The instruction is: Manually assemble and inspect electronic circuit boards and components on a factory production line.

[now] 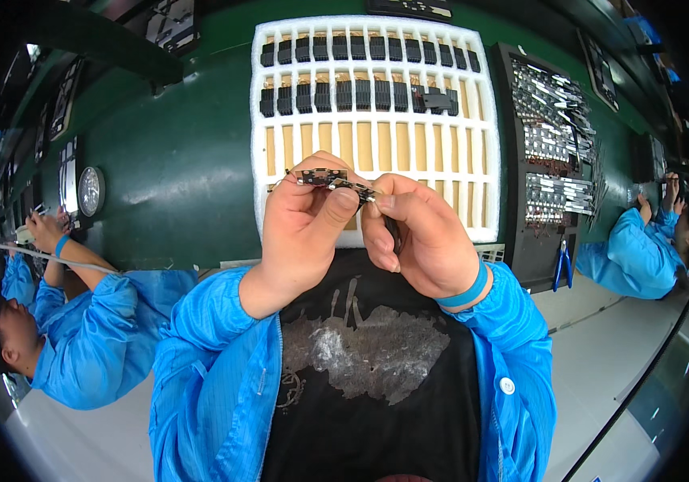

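My left hand (290, 245) is closed around small dark circuit boards, in front of my chest and over the near edge of a white foam tray (489, 161). One circuit board (320, 176) shows above the fingers. Under the left thumb lies a second circuit board (354, 190) with silvery parts. My right hand (433, 241) pinches the right end of that second board between thumb and index finger. A black piece (393, 233) shows among the right fingers; its kind I cannot make out. Thin wires stick out beside the left fingers.
Rows of black blocks (340, 96) fill the tray's far slots. To the right, a black tray (533, 249) carries many strip-like boards (549, 120) and blue-handled pliers (563, 265). A round metal dish (91, 191) stands left. Co-workers in blue sit on both sides.
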The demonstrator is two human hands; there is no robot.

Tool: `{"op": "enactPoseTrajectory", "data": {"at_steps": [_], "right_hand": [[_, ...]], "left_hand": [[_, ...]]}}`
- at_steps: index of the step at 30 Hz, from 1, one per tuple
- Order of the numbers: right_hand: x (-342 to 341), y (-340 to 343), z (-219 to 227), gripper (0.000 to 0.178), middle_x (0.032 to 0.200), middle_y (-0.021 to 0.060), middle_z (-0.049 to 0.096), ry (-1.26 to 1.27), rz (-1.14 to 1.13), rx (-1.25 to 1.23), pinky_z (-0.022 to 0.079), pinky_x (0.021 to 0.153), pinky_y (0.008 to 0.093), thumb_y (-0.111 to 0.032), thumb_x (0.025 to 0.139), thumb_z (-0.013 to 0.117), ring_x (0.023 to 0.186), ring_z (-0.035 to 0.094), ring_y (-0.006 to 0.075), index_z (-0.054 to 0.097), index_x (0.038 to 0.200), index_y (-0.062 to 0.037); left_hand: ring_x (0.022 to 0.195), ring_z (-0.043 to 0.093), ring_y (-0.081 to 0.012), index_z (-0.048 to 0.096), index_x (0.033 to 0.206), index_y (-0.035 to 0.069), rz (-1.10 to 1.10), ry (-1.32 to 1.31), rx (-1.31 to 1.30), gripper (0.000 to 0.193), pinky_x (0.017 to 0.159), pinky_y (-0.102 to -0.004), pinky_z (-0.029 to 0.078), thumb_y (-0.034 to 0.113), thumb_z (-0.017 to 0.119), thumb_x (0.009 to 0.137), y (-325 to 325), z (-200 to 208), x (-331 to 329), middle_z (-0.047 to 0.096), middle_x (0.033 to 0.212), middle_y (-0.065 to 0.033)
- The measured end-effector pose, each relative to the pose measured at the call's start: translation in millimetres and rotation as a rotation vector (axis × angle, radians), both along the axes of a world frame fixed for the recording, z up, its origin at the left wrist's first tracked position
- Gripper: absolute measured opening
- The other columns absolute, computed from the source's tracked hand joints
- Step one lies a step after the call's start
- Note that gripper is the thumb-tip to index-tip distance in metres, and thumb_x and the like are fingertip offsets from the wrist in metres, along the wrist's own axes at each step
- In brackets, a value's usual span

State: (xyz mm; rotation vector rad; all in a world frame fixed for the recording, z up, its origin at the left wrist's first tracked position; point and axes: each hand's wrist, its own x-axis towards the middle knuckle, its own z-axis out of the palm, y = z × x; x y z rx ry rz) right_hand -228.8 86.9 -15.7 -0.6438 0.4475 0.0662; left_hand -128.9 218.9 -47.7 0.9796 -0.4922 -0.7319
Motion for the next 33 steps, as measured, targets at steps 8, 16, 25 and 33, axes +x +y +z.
{"op": "enactPoseTrajectory", "data": {"at_steps": [8,16,25,33], "right_hand": [[0,-1,1,0.012,0.069,0.0044,0.057,0.017,0.025,-0.023,0.039,0.049,0.0225,-0.013,0.098,0.05,0.053,0.05,0.0102,0.056,0.093,-0.0043],[-3,6,9,0.013,0.074,0.0018,0.058,0.054,0.023,-0.394,0.042,0.057,0.0211,-0.015,0.103,0.051,0.064,0.053,0.007,0.055,0.098,-0.0036],[-10,7,-1,0.009,0.082,0.0047,0.06,-0.026,-0.034,-0.782,0.046,0.066,0.0247,-0.008,0.1,0.055,0.073,0.056,0.0092,0.056,0.101,0.0005],[-9,3,7,0.009,0.086,0.0158,0.063,-0.057,0.001,-1.189,0.048,0.064,0.0328,-0.003,0.094,0.06,0.074,0.063,0.0271,0.058,0.101,0.0008]], "left_hand": [[0.079,0.052,-0.0094,0.058,0.099,0.002,0.086,-0.181,0.06,0.021,0.07,-0.0236,0.042,0.023,0.063,0.099,0,0,-1,0.057,0.095,-0.0047],[0.085,0.057,-0.0059,0.058,0.102,0.002,0.087,-0.039,0.06,0.01,0.076,-0.0219,0.047,0.008,0.063,0.097,0,6,-4,0.061,0.092,-0.0018],[0.089,0.057,-0.0055,0.057,0.103,0.002,0.056,0.061,0.088,0.01,0.081,-0.0223,0.047,0.007,0.064,0.097,2,4,-6,0.063,0.096,-0.0017],[0.089,0.056,-0.0042,0.057,0.104,0.003,0.074,0.075,0.112,0.013,0.08,-0.0208,0.046,0.01,0.065,0.097,1,2,-7,0.063,0.096,0.0002]]}}
